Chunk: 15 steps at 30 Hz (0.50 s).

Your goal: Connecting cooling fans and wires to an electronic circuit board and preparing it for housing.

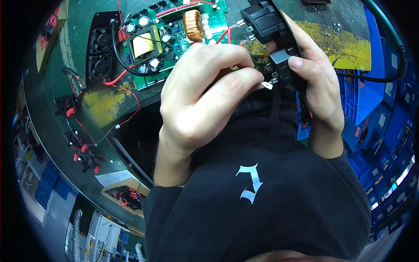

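Note:
My right hand (321, 83) grips a black panel (288, 39) with black socket housings on it, held upright in front of me, thumb on the lower housing. Metal terminals stick out from the sockets' left side. The fingers of my left hand (205, 91) are pinched on a small pale wire connector (267, 85), which is at a metal tab of the lower socket; I cannot tell whether it is pushed on. Red wires (224, 36) run from the upper terminals toward a green circuit board (174, 48) with a copper coil (193, 26) and a yellow-topped transformer (142, 45).
A black plate with two fans (101, 54) stands left of the board. Small black parts with red and white wires (83, 153) lie along the bench's left side. A cardboard box (124, 196) of wired parts is at lower left. Blue bins (366, 105) and a dark cable (395, 35) are at right.

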Tool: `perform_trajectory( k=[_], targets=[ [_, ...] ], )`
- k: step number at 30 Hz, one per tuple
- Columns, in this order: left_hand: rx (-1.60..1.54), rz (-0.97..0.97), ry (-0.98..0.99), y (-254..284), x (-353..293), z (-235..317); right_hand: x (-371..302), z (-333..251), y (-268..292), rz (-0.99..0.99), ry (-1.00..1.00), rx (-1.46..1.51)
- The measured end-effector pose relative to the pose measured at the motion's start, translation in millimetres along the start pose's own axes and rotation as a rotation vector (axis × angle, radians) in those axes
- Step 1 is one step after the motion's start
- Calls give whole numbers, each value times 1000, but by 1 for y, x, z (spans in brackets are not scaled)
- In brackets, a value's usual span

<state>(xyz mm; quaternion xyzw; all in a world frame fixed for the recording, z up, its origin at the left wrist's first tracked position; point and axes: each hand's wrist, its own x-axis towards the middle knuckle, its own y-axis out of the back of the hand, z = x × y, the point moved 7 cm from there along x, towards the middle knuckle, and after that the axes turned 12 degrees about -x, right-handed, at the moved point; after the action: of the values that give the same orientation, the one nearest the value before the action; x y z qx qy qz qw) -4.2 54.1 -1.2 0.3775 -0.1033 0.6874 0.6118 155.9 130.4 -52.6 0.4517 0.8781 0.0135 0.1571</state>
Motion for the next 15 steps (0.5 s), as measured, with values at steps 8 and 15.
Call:
perform_trajectory(
  k=[8, 15],
  targets=[
    [98, 97, -131, 2, -8, 11, -1, -2, -4, 15, 1, 3],
    [255, 132, -154, 4, -7, 18, -2, -2, -2, -1, 10, -10]
  ],
)
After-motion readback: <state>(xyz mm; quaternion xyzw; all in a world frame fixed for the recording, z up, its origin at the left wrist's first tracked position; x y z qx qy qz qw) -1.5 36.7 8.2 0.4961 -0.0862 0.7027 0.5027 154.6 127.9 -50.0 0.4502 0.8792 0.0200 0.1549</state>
